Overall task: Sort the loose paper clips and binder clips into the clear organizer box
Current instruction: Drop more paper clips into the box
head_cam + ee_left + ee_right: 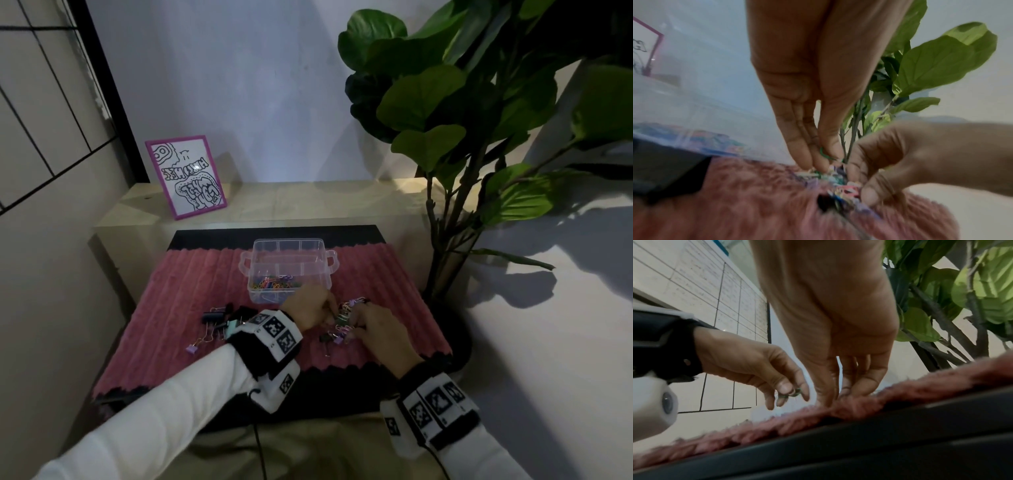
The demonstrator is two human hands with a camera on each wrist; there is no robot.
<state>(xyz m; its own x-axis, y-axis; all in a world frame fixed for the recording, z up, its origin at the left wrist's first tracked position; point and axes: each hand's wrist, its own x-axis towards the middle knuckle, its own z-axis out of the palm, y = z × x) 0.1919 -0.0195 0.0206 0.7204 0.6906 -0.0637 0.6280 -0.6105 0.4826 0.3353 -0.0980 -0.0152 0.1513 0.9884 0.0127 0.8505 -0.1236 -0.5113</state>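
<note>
Left hand (310, 310) pinching a green paper clip (825, 155), right hand (378, 329) with fingers curled into the clip pile (342, 322) at six o'clock of the organizer box (287, 270), close for short transfers.

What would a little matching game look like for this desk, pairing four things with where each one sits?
Things:
1. clear box
2. framed drawing
3. potted plant
4. lilac binder clip

Places:
A. leaning on the wall at the back left
B. standing off the right edge of the pink mat
C. at the middle back of the pink mat
D. on the mat's near left, left of the left hand

Pairs: 1-C, 2-A, 3-B, 4-D
</note>
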